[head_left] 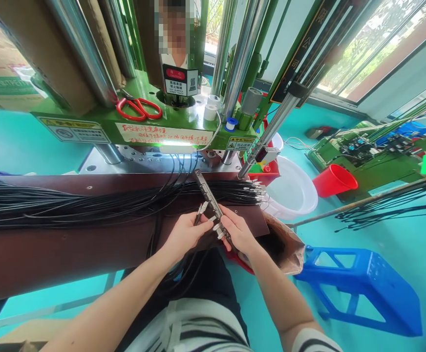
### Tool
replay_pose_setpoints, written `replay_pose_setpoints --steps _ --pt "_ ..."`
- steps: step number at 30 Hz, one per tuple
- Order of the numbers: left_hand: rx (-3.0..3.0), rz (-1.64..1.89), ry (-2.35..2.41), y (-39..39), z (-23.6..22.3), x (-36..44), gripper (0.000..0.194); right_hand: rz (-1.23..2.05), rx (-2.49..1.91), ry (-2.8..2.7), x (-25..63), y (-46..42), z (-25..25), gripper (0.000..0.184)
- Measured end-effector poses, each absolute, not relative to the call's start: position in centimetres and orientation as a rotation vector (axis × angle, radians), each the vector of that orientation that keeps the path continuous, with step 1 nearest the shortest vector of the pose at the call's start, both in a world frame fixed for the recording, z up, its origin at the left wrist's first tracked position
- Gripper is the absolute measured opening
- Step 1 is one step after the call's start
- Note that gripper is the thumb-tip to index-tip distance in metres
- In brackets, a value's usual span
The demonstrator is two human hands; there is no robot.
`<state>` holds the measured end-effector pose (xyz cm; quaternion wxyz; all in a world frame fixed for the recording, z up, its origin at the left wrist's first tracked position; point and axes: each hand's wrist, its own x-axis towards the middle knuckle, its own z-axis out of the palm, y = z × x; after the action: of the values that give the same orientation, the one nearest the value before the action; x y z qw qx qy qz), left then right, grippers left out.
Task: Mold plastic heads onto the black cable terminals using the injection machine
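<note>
Gripping the metal bar (208,192) by its near end, the right hand (238,230) holds it above the brown bench (99,254) while the left hand (186,233) pinches a cable connector (203,207) close beside it.

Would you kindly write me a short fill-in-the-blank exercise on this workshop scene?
The red-handled scissors lie on the ____ metal machine platform.
The person's right hand grips a long, narrow, dark metal bar, while the ____ hand holds a silvery-tipped black cable.
A ____ plastic bucket is beside the round white plastic tub.
The blue plastic stool stands at the person's ____ side.
Missing words: green; left; red; right.
</note>
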<state>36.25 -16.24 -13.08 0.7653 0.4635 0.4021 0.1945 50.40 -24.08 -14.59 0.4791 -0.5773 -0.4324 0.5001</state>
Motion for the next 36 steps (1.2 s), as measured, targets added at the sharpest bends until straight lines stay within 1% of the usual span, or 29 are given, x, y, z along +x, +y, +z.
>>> replay_pose_setpoints --steps 6,13,20,24,28,32,34,36 --pt "0.936 0.444 0.853 -16.2 -12.2 36.3 0.031 1.229 -1.415 -1.065 50.5 -24.1 -14.6 0.048" --pt "0.863 0.450 0.835 -16.2 -12.5 36.4 0.031 1.193 -1.404 -1.009 50.2 -24.1 -14.8 0.049" --pt "0.906 0.460 0.837 -16.2 -13.0 36.3 0.032 1.137 -1.471 -1.137 50.1 -24.2 -14.8 0.047" --pt "1.043 0.489 0.859 -16.1 -13.8 36.2 0.031 1.123 -1.526 -1.204 49.9 -24.1 -14.8 0.047" --pt "1.244 0.655 0.908 -15.8 -14.2 35.8 0.030 1.161 -1.454 -1.053 49.8 -24.1 -14.7 0.048" --pt "1.182 0.861 0.955 -15.6 -14.1 35.3 0.028 1.187 -1.416 -0.973 50.1 -24.1 -14.7 0.051" --pt "1.155 0.814 0.932 -15.6 -14.2 35.1 0.025 1.206 -1.404 -0.982 50.2 -24.1 -14.7 0.051" --pt "1.144 0.682 0.875 -15.5 -14.3 35.1 0.026 1.223 -1.392 -0.999 50.2 -24.2 -14.7 0.050"
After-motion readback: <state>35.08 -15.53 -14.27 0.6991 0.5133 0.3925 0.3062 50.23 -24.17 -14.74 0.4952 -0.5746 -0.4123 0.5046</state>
